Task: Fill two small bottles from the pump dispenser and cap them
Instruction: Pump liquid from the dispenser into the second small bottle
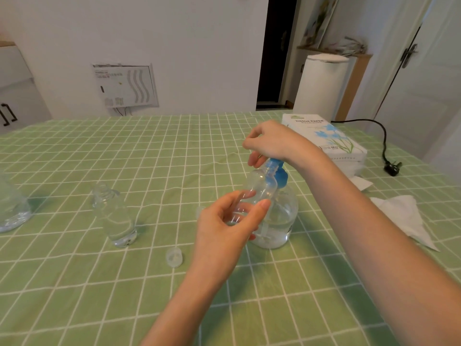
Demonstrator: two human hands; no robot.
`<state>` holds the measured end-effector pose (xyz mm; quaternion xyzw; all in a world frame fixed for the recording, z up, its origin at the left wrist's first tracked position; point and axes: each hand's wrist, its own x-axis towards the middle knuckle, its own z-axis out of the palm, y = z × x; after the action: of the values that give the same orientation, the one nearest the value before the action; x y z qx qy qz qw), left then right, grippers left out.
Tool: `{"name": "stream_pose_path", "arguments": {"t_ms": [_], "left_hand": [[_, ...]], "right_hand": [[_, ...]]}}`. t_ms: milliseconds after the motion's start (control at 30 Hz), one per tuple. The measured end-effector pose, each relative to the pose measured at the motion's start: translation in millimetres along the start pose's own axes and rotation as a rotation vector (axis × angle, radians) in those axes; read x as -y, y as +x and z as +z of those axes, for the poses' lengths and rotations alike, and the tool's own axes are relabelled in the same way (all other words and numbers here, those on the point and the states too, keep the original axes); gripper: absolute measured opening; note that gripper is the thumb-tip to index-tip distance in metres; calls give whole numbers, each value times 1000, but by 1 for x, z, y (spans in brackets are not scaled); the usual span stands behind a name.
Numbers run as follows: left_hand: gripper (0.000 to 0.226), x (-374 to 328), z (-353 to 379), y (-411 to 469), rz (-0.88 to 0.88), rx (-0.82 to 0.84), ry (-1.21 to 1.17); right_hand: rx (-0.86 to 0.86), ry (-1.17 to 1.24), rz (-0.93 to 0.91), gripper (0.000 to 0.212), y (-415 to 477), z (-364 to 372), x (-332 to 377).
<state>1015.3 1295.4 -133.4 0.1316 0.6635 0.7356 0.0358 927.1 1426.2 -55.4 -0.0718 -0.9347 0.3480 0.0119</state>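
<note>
One small bottle (254,193) gripped in left hand (222,231), second bottle (114,216) apart; right hand (272,143) curled on one pump dispenser (284,213); one "TISSUE PAPER" pack (326,138).

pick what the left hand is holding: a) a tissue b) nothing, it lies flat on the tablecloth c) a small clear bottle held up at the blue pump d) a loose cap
c, the left hand has fingers and thumb curled round the small bottle and holds it up against the blue pump, with the right hand over the pump's top.
</note>
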Motion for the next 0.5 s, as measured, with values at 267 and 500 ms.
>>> {"name": "stream_pose_path", "arguments": {"t_ms": [267, 500], "left_hand": [[11, 3, 0, -1, -7, -1, -2], [21, -1, -2, 0, -12, -2, 7]], "right_hand": [[53, -36, 36, 45, -2, 6, -6], [-38, -10, 10, 41, -4, 1, -4]]}}
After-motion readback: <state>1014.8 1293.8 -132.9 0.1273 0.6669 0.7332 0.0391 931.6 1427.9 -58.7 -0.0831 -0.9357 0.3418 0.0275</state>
